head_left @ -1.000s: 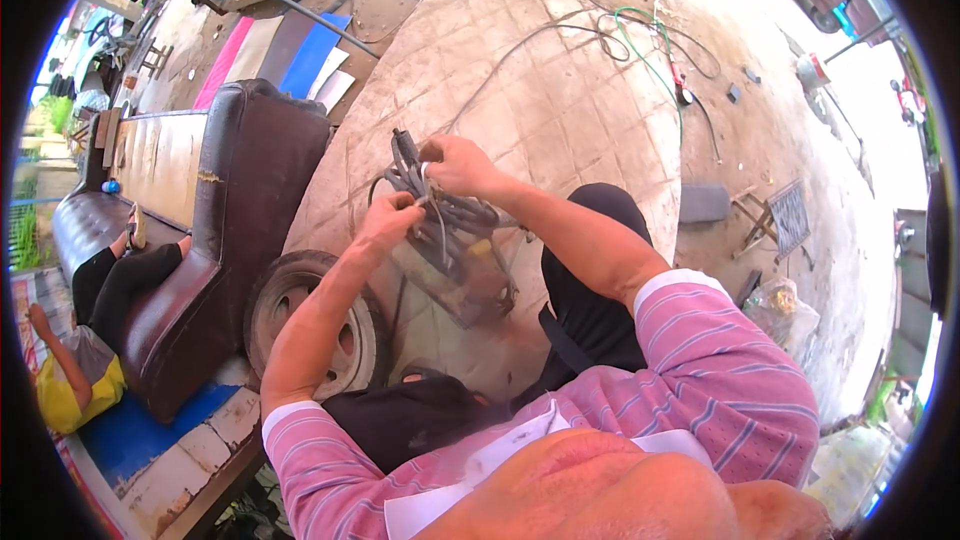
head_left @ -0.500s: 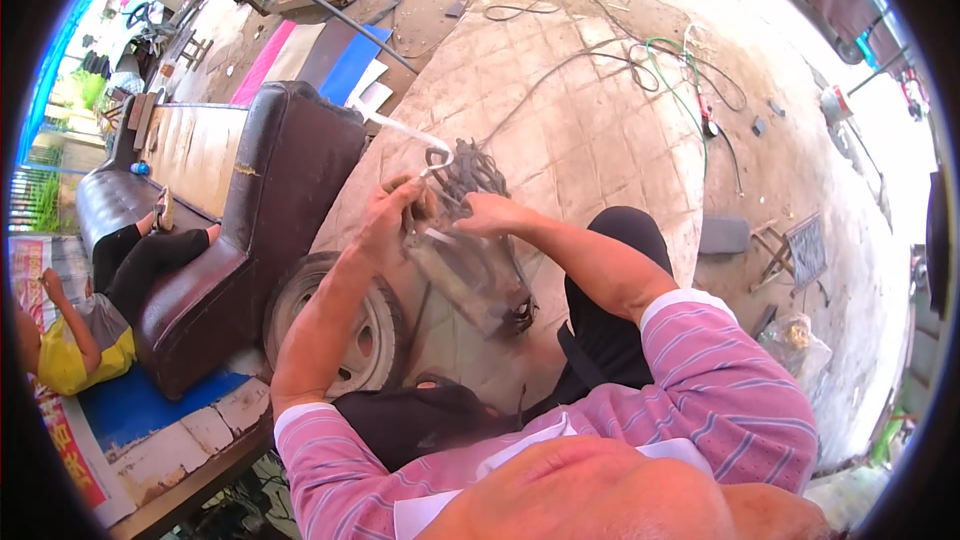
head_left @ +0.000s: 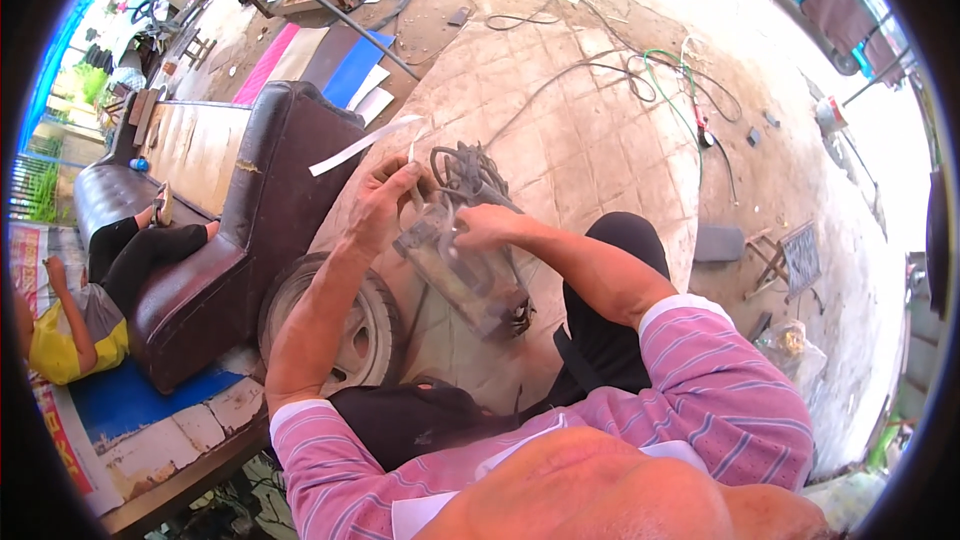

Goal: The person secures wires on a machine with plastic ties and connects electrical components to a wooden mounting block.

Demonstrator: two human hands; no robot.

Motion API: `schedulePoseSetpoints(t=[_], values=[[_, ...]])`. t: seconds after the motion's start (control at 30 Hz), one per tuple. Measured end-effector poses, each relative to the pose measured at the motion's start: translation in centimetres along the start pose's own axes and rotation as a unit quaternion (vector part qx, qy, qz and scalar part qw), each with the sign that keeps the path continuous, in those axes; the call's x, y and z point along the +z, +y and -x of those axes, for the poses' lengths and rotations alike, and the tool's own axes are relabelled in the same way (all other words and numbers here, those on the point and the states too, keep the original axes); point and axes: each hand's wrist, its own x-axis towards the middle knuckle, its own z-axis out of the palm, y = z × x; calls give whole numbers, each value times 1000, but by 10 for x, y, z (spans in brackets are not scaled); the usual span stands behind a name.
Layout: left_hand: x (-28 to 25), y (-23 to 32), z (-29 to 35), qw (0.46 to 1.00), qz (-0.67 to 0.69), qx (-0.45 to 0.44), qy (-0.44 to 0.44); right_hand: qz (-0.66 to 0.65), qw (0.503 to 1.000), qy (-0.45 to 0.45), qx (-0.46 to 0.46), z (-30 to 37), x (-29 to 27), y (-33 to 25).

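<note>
Head view: a strip, white and thin, rises from the left hand, bends over at the top and runs off as a loose tail toward the sofa. Thumb and fingers of that hand are pinched together on its lower end. The right hand rests close by, fingers curled in at the upper part of the box; whether they grip anything is blurred, so cannot tell. Just beyond both hands lie the cables, bunched at the far end of the box.

On handling: the strip looks light and springy, so a pinch near the bend, kept flat, would likely guide it better than one far down. The right hand would do well to steady box and cables meanwhile, loops gathered and clear of the fingertips. Slow pulls seem wise (thin edges can slip, or nick bare skin).

Textures: cables dark, rubbery, in tangled loops; box dull grey, long, flat-sided, soiled. Wheel near the left forearm, dusty tyre round a pale rim. Sofa brown, glossy, worn through in one patch. Ground pale, scored with a criss-cross pattern.
</note>
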Motion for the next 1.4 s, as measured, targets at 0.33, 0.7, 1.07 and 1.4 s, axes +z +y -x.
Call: schedulePoseSetpoints(t=[0.33, 0.7, 1.07, 1.4], values=[[-38, 71, -7, 962, -74, 229, 126, 0, 1000, 5, -22, -1, 4, -7], [-60, 149, -5, 902, 199, 382, 2, 19, 999, 16, -33, -5, 11, 1], [-71, -34, -44, 913, -408, -20, 2, 63, 996, 34, -62, -21, 32, -5], [-164, -45, 35, 900, -382, -143, 152, 77, 994, 80, 25, -24, 45, -17]])
